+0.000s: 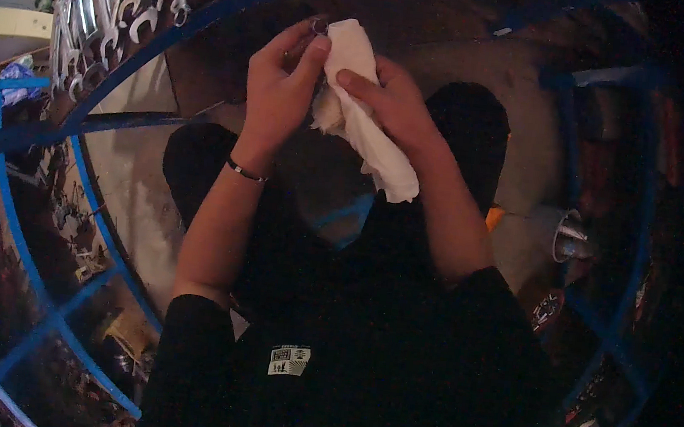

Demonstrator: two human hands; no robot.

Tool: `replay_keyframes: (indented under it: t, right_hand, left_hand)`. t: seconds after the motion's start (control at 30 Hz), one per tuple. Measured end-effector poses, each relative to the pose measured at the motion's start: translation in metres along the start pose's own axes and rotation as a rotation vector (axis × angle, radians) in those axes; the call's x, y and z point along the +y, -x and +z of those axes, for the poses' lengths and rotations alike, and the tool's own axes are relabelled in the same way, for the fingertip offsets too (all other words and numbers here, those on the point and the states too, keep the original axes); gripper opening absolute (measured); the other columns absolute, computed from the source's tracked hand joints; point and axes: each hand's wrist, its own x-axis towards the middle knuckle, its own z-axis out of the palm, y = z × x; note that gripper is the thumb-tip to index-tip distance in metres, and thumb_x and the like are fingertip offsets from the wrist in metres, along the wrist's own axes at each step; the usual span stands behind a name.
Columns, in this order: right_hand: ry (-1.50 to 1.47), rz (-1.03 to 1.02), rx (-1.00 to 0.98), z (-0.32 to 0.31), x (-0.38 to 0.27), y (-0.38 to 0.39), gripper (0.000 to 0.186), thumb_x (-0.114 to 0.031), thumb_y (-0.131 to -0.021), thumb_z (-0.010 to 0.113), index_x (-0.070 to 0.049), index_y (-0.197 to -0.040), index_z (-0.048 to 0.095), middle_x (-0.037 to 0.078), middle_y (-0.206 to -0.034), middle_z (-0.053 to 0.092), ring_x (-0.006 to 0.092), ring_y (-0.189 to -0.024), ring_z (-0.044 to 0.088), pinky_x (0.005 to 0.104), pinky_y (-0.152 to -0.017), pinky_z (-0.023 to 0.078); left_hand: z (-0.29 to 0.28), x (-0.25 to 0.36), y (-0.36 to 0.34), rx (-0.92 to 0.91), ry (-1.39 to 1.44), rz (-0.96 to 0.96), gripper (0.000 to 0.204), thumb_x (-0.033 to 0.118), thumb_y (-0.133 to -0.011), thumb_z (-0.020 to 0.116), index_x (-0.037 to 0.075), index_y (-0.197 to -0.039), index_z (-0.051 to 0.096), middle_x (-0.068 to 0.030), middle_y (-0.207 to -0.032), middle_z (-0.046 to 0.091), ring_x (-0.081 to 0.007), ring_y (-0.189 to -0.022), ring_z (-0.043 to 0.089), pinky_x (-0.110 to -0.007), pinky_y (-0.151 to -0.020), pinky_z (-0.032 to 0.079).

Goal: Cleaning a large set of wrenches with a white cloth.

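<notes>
Head view: at upper centre, the left hand (pixel 278 90) pinches a small metal part (pixel 319 25); the right hand (pixel 395 102) grips a white rag (pixel 368 124) against it.

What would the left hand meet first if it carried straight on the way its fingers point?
Probably the small metal ring pinched at the left hand's fingertips, against the white cloth; beyond it, depth is unclear.
</notes>
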Motion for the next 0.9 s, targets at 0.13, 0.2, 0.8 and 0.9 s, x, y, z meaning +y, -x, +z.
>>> replay_keyframes:
  t: [0.13,0.2,0.8,0.9]
  right_hand:
    - [0.104,0.011,-0.039,0.003,0.009,-0.003,0.049,-0.036,-0.082,0.069,0.001,-0.112,0.058,0.011,-0.093,0.066,0.0190,-0.078,0.063,0.0341,-0.071,0.051]
    - [0.049,0.033,-0.151,0.006,0.011,-0.001,0.047,-0.035,-0.084,0.066,0.002,-0.111,0.058,0.012,-0.092,0.066,0.0186,-0.076,0.063,0.0341,-0.070,0.051]
    - [0.059,-0.057,-0.060,0.011,0.026,0.006,0.038,-0.037,-0.091,0.058,0.000,-0.100,0.062,0.008,-0.080,0.065,0.0163,-0.069,0.061,0.0338,-0.064,0.049]
    - [0.120,-0.113,-0.022,0.013,0.027,0.006,0.038,-0.036,-0.091,0.058,0.001,-0.100,0.062,0.010,-0.079,0.065,0.0176,-0.069,0.061,0.0353,-0.066,0.049]
  left_hand:
    - [-0.006,0.003,0.004,0.045,0.006,0.024,0.029,0.015,-0.089,0.061,-0.003,-0.111,0.062,-0.0094,-0.096,0.069,-0.0121,-0.089,0.062,-0.025,-0.077,0.049]
    - [-0.008,0.004,0.006,0.098,-0.004,0.043,0.026,0.013,-0.091,0.058,-0.004,-0.110,0.062,-0.0117,-0.097,0.069,-0.0140,-0.092,0.063,-0.026,-0.080,0.049]
    - [-0.013,0.000,-0.008,-0.024,0.207,-0.174,0.023,0.009,-0.087,0.061,-0.004,-0.107,0.061,-0.0137,-0.102,0.067,-0.0163,-0.094,0.063,-0.027,-0.085,0.047]
    - [-0.014,-0.010,-0.008,-0.021,0.096,-0.243,0.021,0.011,-0.086,0.064,-0.004,-0.101,0.064,-0.0112,-0.099,0.069,-0.0126,-0.090,0.061,-0.025,-0.083,0.046]
